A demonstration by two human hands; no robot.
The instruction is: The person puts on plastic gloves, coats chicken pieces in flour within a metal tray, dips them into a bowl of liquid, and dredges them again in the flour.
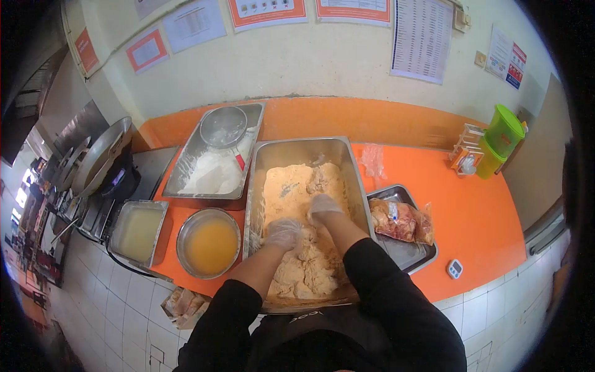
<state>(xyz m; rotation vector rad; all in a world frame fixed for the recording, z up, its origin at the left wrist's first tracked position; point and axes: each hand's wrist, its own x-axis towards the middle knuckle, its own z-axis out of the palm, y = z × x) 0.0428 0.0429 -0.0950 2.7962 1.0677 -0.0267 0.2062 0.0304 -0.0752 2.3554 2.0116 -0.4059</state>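
Observation:
A deep metal pan (356, 192) holds orange-tinted flour (282, 192) and flour-coated pieces (310, 273), which look like breaded meat, heaped at the near end. Inside it, my left hand (285, 233), in a clear plastic glove, rests low beside the heap, touching the coated pieces. My right hand (325, 208), also gloved, reaches farther in, down at the flour. Just beyond its knuckles lies another coated piece (318, 180). The fingers of both hands are mostly hidden by the gloves, the flour and the angle.
Left of the pan stand a tray of white flour (214, 170) with a sieve (223, 127), a bowl of yellow-orange liquid (212, 243) and a tub of cloudy liquid (136, 232). To the right are bagged meat (396, 218) on a metal tray (403, 254), a timer (455, 268) and green containers (503, 133).

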